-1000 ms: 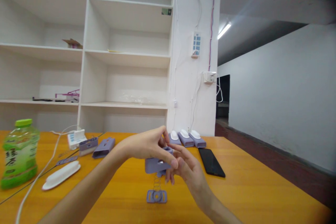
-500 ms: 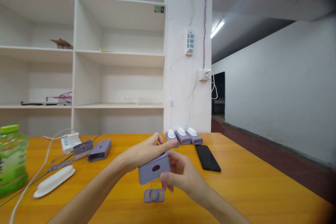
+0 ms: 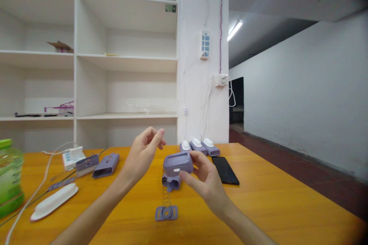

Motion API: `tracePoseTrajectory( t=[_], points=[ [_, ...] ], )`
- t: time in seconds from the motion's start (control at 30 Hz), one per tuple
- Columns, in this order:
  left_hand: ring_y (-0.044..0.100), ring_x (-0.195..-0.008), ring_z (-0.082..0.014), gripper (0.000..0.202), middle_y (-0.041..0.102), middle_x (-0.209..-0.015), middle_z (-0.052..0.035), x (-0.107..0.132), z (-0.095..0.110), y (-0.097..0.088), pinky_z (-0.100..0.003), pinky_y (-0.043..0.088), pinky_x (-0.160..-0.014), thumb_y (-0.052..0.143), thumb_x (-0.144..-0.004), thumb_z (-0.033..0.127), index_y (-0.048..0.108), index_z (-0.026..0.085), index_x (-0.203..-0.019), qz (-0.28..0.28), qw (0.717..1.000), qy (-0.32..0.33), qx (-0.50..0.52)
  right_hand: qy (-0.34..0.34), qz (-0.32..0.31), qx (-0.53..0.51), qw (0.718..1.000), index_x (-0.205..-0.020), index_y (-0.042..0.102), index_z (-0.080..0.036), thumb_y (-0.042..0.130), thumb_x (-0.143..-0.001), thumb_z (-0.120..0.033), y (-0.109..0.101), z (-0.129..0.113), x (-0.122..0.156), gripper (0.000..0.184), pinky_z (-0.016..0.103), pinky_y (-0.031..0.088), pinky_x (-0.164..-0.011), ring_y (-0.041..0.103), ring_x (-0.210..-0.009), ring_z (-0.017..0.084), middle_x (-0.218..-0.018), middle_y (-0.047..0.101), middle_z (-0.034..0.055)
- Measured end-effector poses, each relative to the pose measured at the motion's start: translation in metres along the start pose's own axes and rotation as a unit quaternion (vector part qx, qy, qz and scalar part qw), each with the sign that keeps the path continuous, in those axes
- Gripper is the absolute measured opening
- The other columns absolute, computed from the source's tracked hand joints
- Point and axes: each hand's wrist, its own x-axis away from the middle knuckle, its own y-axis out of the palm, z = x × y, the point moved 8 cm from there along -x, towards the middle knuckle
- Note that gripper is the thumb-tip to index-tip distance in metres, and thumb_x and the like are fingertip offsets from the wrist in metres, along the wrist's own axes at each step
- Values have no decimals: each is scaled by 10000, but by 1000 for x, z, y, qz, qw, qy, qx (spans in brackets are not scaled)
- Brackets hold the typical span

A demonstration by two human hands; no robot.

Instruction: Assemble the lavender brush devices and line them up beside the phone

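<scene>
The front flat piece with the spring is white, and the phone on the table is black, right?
Not quite: the head view shows the front flat piece with the spring is purple, not white. The phone on the table is black.

The person's left hand (image 3: 141,155) and right hand (image 3: 209,180) are bare, with slender fingers, and narrow wrists widen into smooth, slim, equally bare forearms (image 3: 99,208) towards the near edge.

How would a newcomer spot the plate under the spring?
Find the orange table, then the purple box in the right grip. The plate lies nearer the viewer. Unlike the flat purple strip at left, it has a spring rising from it.
</scene>
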Motion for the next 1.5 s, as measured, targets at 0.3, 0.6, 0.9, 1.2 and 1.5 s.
tracePoseTrajectory(
  t=[0.3,0.6,0.9,1.2,1.5],
  points=[
    [616,-1136,-254,418,677,-1214,-100,58,-77,26,-350,480,-931,414,-997,528,591,206,-1198,-57,994,-69,63,39,78,-9,996,-1202,560,-223,745,-851,-382,-13,14,-3,428,349,558,-831,666,-974,230,-1074,698,63],
    [647,-869,-191,320,688,-852,-38,86,-86,60,-294,492,-863,505,-987,469,625,184,-1070,-109,984,-70,122,68,82,-20,994,-1065,610,-212,720,-871,-468,-16,30,-4,339,350,527,-870,661,-994,233,-1051,731,65],
    [618,-343,-151,542,633,-568,14,109,-83,107,-177,389,-337,501,-926,618,522,123,-1146,-192,913,-213,290,130,54,-67,988,-1110,669,-197,701,-871,-529,-3,47,1,410,294,532,-740,672,-839,189,-974,720,59],
    [668,-367,-189,543,675,-560,-21,107,-89,94,-166,374,-338,538,-894,629,546,118,-1076,-161,916,-251,269,147,39,-62,986,-1114,688,-191,708,-849,-563,5,53,4,457,302,539,-771,685,-930,225,-986,737,71],
    [650,-346,-186,600,663,-583,-8,104,-81,88,-203,452,-342,570,-866,655,568,118,-1134,-131,927,-220,274,117,52,-54,990,-1048,693,-185,744,-794,-596,5,41,4,487,324,563,-757,688,-887,234,-952,742,74]
  ],
)
